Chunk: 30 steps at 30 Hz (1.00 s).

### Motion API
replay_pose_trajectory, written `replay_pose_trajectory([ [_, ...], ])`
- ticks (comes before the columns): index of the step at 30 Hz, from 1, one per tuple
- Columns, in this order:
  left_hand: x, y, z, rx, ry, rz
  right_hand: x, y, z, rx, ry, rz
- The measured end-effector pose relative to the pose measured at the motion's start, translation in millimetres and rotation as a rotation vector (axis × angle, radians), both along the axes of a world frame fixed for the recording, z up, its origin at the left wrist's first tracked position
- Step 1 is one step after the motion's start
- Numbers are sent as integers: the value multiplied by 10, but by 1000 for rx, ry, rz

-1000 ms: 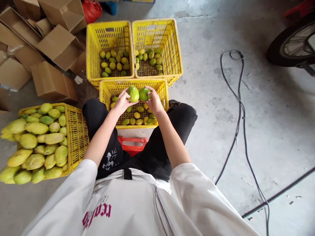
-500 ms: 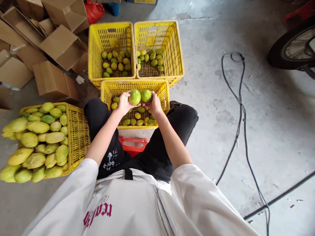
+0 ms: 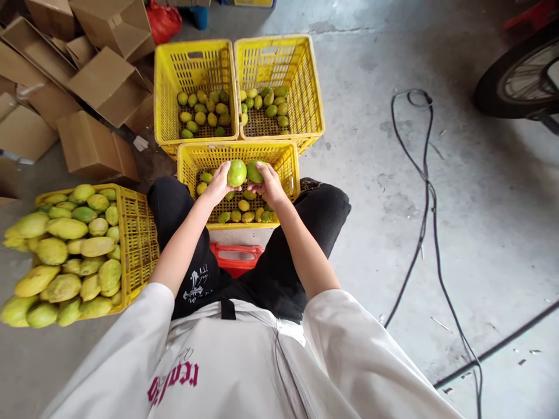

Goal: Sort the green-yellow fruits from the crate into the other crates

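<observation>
My left hand [image 3: 219, 185] is closed around the side of a round-looking green papaya [image 3: 237, 173]. Another green papaya [image 3: 254, 172] sits in my right hand [image 3: 269, 186], whose fingers wrap its outer side and partly cover it. The two fruits are held side by side, very close together, above the near yellow crate [image 3: 296, 174]. Inside that crate lie several smaller green and yellow papayas [image 3: 243, 205], some hidden beneath my hands and forearms.
Two yellow crates [image 3: 157, 93] [image 3: 318, 93] with fruit stand behind the near one. A heaped crate of papayas [image 3: 135, 244] is at left, below cardboard boxes [image 3: 89, 145]. A red plastic object [image 3: 238, 256] lies between my legs. Black cable [image 3: 425, 174] and a wheel [image 3: 502, 81] are at right.
My right hand has turned and shifted slightly left, bringing its papaya nearer the other one, and its fingers now cover more of the fruit. The left hand keeps its hold.
</observation>
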State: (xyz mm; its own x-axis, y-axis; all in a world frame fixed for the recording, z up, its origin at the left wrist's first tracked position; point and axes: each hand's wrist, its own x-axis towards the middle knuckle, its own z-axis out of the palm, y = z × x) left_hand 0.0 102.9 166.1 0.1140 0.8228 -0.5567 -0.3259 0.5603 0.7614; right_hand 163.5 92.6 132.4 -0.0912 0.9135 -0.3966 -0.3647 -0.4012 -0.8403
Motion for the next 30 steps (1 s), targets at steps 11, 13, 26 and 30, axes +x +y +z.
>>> replay_pose_trajectory([
  [11,65,-7,-65,-31,55,125,2,3,-23,-7,-8,13],
  [13,66,-11,-54,-36,61,130,2,10,-44,-4,-5,4],
  [26,61,-24,-60,-27,28,111,-34,-1,-33,35,-23,-65],
  [30,60,-27,-39,-6,-17,116,-17,6,-46,43,-17,-42],
])
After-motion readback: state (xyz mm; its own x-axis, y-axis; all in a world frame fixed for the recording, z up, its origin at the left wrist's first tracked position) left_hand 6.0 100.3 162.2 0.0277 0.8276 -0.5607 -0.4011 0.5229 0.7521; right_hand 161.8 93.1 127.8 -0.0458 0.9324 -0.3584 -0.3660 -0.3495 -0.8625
